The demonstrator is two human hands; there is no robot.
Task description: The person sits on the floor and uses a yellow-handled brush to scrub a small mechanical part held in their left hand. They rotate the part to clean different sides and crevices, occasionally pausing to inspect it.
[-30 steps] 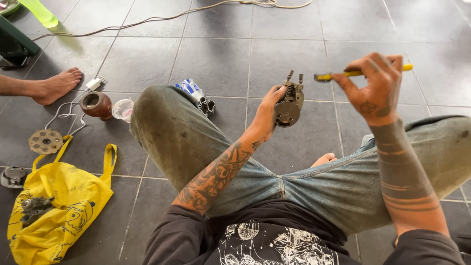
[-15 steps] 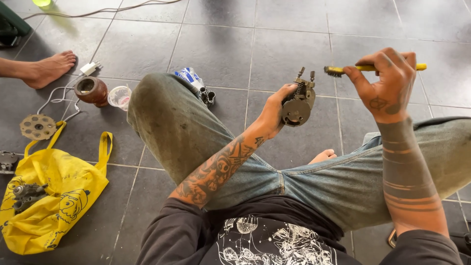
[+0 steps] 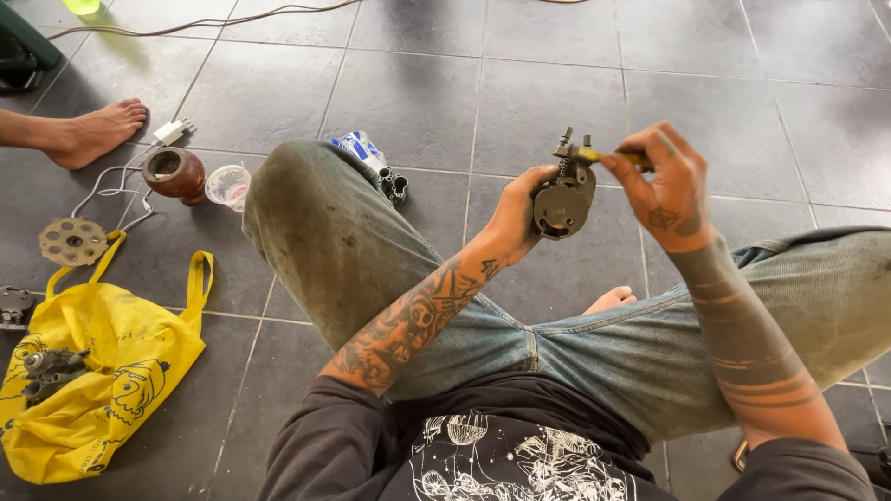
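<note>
I sit cross-legged on a grey tiled floor. My left hand holds up a dark round metal mechanical part with studs sticking out of its top. My right hand grips a yellow-handled tool; its tip rests against the top of the part, beside the studs. Both hands are raised above my knees.
A yellow bag with metal pieces on it lies at the left. Near it are a perforated metal disc, a brown pot, a clear cup and a blue-white packet. Another person's bare foot rests far left.
My right hand has moved left and brought the yellow-handled tool onto the top of the metal part. The left hand keeps holding the part up.
</note>
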